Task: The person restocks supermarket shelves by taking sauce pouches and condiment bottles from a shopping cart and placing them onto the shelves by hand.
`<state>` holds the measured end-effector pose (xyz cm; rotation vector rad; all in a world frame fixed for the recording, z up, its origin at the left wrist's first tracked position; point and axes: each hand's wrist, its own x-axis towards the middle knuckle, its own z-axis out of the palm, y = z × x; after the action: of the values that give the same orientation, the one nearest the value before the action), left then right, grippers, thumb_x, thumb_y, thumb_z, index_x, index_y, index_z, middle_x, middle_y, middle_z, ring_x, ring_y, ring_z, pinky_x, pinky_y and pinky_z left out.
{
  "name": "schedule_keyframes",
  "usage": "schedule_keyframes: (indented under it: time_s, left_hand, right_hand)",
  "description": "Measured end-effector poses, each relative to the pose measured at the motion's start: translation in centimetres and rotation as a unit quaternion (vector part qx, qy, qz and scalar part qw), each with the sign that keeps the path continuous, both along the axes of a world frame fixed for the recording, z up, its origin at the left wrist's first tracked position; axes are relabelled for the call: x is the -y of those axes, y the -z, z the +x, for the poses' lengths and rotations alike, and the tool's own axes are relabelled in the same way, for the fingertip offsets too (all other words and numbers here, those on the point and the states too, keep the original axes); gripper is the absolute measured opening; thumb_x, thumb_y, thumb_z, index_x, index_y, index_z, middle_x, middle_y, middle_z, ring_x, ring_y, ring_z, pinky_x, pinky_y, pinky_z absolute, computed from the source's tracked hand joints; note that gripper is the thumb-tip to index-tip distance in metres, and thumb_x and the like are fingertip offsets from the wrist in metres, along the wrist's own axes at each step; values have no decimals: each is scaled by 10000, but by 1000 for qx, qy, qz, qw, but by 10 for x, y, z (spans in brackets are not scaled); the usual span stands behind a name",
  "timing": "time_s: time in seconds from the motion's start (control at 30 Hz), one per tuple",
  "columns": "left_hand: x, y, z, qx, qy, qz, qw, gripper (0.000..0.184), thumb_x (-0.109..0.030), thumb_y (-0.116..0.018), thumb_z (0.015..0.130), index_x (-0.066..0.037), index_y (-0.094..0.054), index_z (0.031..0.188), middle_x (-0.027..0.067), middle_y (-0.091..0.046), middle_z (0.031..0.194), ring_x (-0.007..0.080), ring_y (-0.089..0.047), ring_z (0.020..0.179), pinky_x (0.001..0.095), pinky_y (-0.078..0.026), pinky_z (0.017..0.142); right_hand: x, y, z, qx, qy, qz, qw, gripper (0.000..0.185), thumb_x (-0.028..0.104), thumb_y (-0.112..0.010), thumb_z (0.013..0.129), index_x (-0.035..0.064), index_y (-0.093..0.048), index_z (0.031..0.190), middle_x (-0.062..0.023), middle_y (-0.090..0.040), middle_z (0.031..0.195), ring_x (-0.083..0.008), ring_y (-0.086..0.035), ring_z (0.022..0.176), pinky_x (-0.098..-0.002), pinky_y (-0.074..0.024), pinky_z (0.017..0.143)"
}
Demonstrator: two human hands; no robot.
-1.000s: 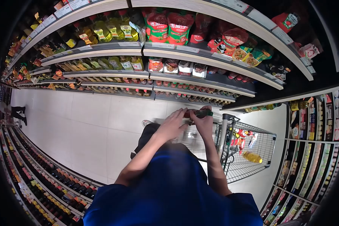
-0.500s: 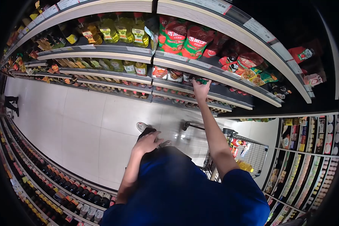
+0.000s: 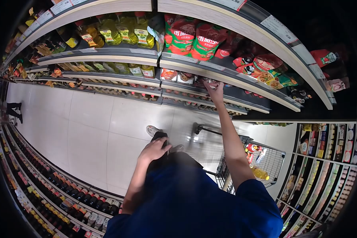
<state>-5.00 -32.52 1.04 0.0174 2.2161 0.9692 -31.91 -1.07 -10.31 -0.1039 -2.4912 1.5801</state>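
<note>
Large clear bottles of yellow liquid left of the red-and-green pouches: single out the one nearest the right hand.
The rightmost large clear bottle of yellow liquid in that row: the others stand farther left, farther from the bare right hand.

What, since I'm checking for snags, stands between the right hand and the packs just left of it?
Nothing visible: the right hand is right beside the packs. The upper shelf overhangs from above; whether the hand touches a pack is too unclear to tell.
</note>
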Motion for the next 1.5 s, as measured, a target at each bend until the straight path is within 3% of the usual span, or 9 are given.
schedule_keyframes:
  time_s: [0.1, 0.47, 0.77, 0.9, 1.1, 1.27, 1.37, 1.4, 1.5]
  left_hand:
    - [-12, -5, -3, 0, 22, 2, 1000, 610, -475, -563, 986, -56, -524, 1427, 190, -567, 1419, 356, -537, 1312, 411, -423, 1109]
    - [-55, -15, 15, 16, 72, -10, 997, 594, -478, -559, 990, -60, -528, 1411, 189, -576, 1405, 355, -535, 1312, 417, -423, 1107]
    - [-149, -16, 27, -26, 245, -9, 969, 562, -438, -536, 1001, -69, -506, 1424, 176, -591, 1362, 343, -542, 1297, 441, -428, 1097]
    - [-224, -14, 43, -171, 267, 84, 945, 484, -326, -507, 1023, -73, -480, 1435, 141, -440, 1500, 327, -466, 1359, 486, -395, 1117]
    - [-283, -33, 63, -343, 327, 83, 877, 484, -292, -536, 1014, -63, -467, 1434, 133, -393, 1527, 334, -426, 1372, 470, -387, 1114]
    - [-294, -9, 81, -294, 369, 67, 879, 568, -259, -591, 987, -126, -413, 1510, 109, -176, 1660, 347, -449, 1334, 485, -393, 1106]
    - [-301, -14, 81, -262, 376, 45, 888, 568, -252, -589, 990, -163, -404, 1520, 87, -177, 1664, 352, -451, 1333, 490, -397, 1106]
    - [-303, -9, 81, -264, 378, 51, 886, 531, -275, -575, 997, -139, -426, 1488, 92, -172, 1659, 413, -398, 1399, 577, -438, 1061]
    - [-312, -15, 78, -249, 377, 35, 892, 489, -278, -571, 1001, -146, -483, 1464, 85, -200, 1653, 358, -451, 1333, 497, -399, 1103]
  right_hand:
    - [-5, -37, 25, 101, 1, -181, 978, 659, 166, -807, 868, 20, -402, 1367, -92, -720, 977, -113, -630, 682, -267, -512, 636]
    - [-109, -41, 138, 105, 16, -224, 969, 287, 128, -665, 979, 26, -600, 1239, -40, -723, 1029, -86, -657, 869, -236, -534, 714]
    - [-166, -157, 256, 45, 129, -277, 951, 243, 196, -597, 1029, 34, -652, 1201, -90, -731, 1032, -121, -682, 870, -255, -570, 756]
    - [-226, -124, 306, 48, 192, -236, 951, 213, 169, -587, 1033, 34, -650, 1186, -62, -717, 972, -91, -659, 830, -233, -552, 728]
    - [-300, -25, 408, 141, 278, -160, 937, 205, 181, -565, 1045, 24, -633, 1158, -44, -693, 1007, -112, -631, 830, -259, -498, 709]
    - [-320, 48, 484, 206, 385, -150, 887, 222, 87, -479, 1010, 48, -621, 1176, -67, -669, 1046, -162, -651, 834, -285, -533, 619]
    - [-338, 126, 527, 273, 393, -121, 870, 284, 113, -514, 974, 31, -606, 1230, -104, -661, 1069, -178, -647, 799, -305, -530, 612]
    - [-347, 163, 543, 304, 376, -93, 870, 317, 118, -542, 940, 11, -602, 1232, -120, -670, 1061, -177, -655, 799, -307, -541, 605]
    - [-318, 136, 535, 382, 364, -105, 843, 407, 137, -605, 882, -24, -603, 1256, -178, -702, 1053, -227, -692, 838, -353, -564, 733]
